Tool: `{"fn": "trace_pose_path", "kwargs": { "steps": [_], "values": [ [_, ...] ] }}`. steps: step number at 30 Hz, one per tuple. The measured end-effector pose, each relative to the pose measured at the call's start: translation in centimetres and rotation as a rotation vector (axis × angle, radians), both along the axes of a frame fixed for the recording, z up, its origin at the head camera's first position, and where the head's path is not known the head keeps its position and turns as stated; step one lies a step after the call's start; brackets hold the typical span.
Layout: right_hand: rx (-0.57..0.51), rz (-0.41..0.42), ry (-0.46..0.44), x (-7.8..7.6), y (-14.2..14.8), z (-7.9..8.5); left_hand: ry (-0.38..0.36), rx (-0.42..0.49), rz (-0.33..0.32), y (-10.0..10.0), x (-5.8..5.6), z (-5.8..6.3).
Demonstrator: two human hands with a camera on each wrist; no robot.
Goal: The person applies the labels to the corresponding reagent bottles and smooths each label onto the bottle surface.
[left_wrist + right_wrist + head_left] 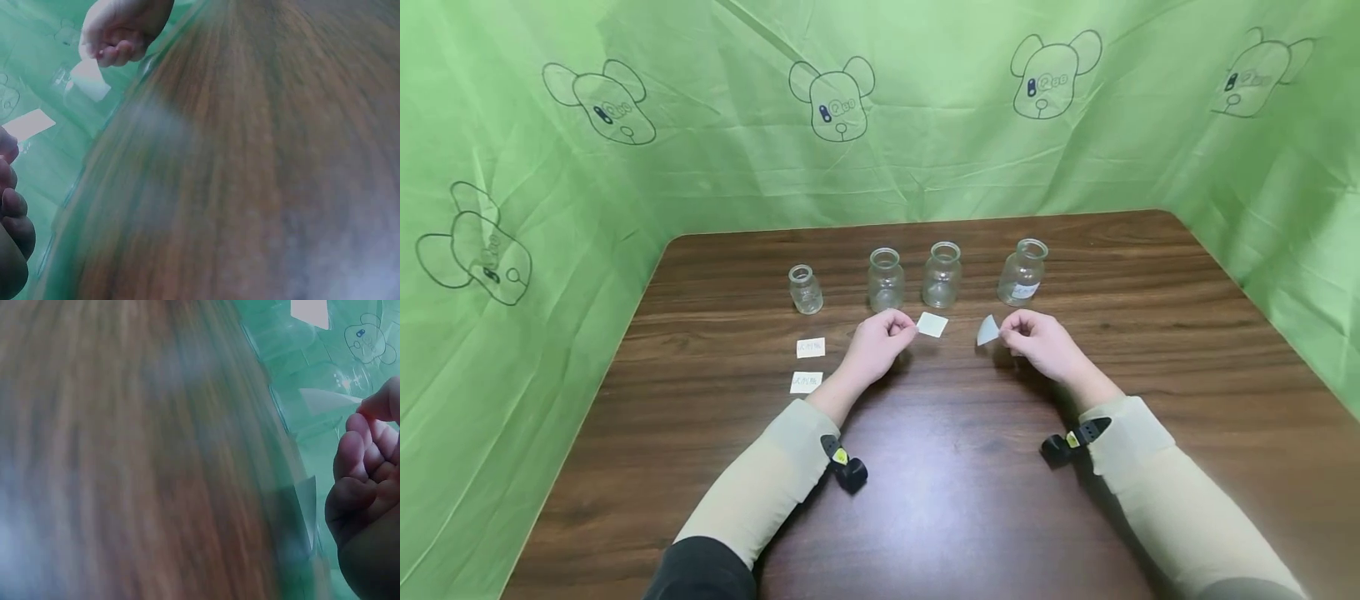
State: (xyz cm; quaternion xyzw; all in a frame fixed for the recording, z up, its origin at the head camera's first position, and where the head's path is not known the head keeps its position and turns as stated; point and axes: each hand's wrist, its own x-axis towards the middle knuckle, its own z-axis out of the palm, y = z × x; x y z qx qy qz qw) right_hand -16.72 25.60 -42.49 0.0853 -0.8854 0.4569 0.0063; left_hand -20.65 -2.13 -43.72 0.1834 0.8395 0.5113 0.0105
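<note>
My left hand [883, 340] pinches a small white label [932, 324] by its left edge, just above the table. Between the thumb and fingertips of my right hand [1037, 342] is a pale bluish, bent piece of paper [988, 331], perhaps a label's backing. A gap separates the two pieces. In the left wrist view, the white label [30, 125] juts out from the fingertips at the left edge. The right wrist view has the bent piece [328, 401] at the right hand's fingertips. Behind the hands stand two plain glass jars [886, 283] [942, 277].
A labelled glass jar [1022, 273] stands behind my right hand, and a smaller jar [806, 290] is at the left. Two white labels with handwriting, one upper [810, 348] and one lower [807, 382], lie left of my left hand. Green cloth [925, 167] surrounds the wooden table [955, 517].
</note>
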Motion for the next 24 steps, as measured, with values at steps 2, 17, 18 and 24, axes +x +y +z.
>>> {"fn": "trace_pose_path", "kwargs": {
  "steps": [2,17,18,24],
  "values": [
    [0.009,0.004,-0.006,0.0,0.2,-0.2,0.007,0.009,0.005,-0.1,0.0,0.1],
    [0.041,-0.048,-0.072,0.9,3.5,-0.7,-0.001,0.046,0.008,-0.1,-0.2,-0.2],
    [0.037,-0.049,-0.080,1.0,3.7,-0.7,0.002,0.043,0.010,-0.1,-0.2,-0.2],
    [0.005,-0.069,-0.120,1.3,5.0,-0.7,0.027,0.021,0.015,0.1,-0.2,-0.1]
  ]
}}
